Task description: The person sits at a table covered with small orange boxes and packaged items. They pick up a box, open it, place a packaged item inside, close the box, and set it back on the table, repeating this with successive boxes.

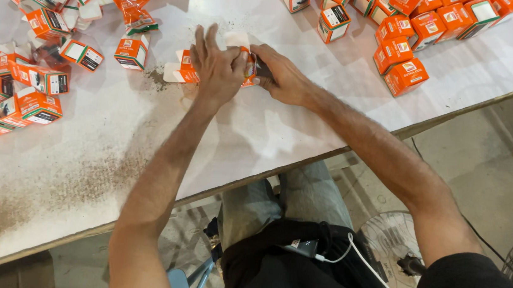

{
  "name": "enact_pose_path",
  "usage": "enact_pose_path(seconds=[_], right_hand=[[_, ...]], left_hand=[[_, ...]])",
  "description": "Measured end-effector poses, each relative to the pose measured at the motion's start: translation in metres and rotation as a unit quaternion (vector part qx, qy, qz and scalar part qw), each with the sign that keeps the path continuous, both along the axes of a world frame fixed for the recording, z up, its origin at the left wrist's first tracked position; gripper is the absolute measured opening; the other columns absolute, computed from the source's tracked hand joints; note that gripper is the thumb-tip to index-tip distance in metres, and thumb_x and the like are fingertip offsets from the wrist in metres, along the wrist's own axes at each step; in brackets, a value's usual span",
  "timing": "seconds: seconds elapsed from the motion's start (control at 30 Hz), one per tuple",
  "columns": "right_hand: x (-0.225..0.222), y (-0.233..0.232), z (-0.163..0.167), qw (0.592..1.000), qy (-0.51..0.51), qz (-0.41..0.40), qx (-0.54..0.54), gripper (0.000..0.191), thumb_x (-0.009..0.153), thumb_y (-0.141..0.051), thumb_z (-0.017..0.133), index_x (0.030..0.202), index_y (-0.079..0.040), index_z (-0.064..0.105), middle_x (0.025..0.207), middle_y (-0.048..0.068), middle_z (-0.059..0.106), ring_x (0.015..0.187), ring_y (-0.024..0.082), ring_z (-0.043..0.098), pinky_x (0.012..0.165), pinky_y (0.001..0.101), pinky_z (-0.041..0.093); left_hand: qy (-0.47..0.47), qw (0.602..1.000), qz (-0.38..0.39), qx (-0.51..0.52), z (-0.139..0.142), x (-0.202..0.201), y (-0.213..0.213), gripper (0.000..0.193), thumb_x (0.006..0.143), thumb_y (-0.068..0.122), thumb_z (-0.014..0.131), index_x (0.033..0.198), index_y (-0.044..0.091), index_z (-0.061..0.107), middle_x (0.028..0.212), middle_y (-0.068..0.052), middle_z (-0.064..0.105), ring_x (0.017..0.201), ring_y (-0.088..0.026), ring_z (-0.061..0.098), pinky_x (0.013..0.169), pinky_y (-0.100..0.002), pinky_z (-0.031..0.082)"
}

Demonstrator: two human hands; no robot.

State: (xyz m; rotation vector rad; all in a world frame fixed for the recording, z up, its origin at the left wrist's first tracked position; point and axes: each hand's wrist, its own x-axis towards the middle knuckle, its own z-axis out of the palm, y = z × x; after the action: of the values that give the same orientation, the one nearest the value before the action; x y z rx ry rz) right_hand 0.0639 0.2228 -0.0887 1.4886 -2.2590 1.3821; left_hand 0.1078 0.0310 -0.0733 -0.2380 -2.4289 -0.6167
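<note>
White table [308, 137], bare near its edge; left hand [216, 70] and right hand [283, 74] clamp an orange carton [249, 66].

A white table [283, 134], stained brown at its near left edge, carries scattered small orange cartons [47, 20] at left and closed ones [406, 45] at right.

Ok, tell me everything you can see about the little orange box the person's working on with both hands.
The small orange cardboard box lies on its side on the white table, near the middle of the tabletop. It is orange with white panels, and a white flap sticks out at its left end. The left hand presses down over its middle, hiding most of it. The right hand meets it at the right end, its fingers on that end together with a dark object that cannot be made out.
</note>
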Motion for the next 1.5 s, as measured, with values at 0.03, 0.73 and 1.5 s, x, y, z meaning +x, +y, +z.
enact_pose_path(seconds=[0.03,0.73,1.5], right_hand=[[0.000,-0.001,0.001,1.000,-0.006,-0.003,0.001,0.068,0.090,0.001,0.076,0.148,0.001,0.040,0.128,0.020,0.056,0.112,0.040,0.058,0.097,0.0448,0.050],[0.003,0.001,0.002,0.999,-0.051,0.005,-0.003,0.081,0.090,0.012,0.065,0.157,-0.003,0.024,0.131,0.022,0.063,0.116,0.039,0.065,0.095,0.0426,0.054],[0.021,-0.007,0.013,0.979,0.182,-0.060,0.070,0.062,0.083,0.008,0.067,0.142,-0.001,0.049,0.142,0.024,0.052,0.124,0.043,0.057,0.096,0.0470,0.053]], left_hand=[[-0.009,1.000,0.017,-0.012,0.001,-0.001,0.003,0.013,0.094,0.019,0.069,0.095,0.008,0.075,0.147,-0.025,0.040,0.144,-0.051,0.025,0.114,-0.065,0.019],[-0.235,0.894,-0.090,0.371,0.001,-0.002,-0.019,0.060,0.086,0.024,0.080,0.131,0.004,0.045,0.103,-0.012,0.071,0.082,-0.016,0.070,0.065,-0.033,0.057],[-0.287,0.770,-0.168,0.545,-0.018,-0.003,-0.042,0.011,0.097,0.012,0.068,0.098,0.001,0.070,0.087,-0.008,0.067,0.072,-0.014,0.061,0.063,-0.031,0.055]])
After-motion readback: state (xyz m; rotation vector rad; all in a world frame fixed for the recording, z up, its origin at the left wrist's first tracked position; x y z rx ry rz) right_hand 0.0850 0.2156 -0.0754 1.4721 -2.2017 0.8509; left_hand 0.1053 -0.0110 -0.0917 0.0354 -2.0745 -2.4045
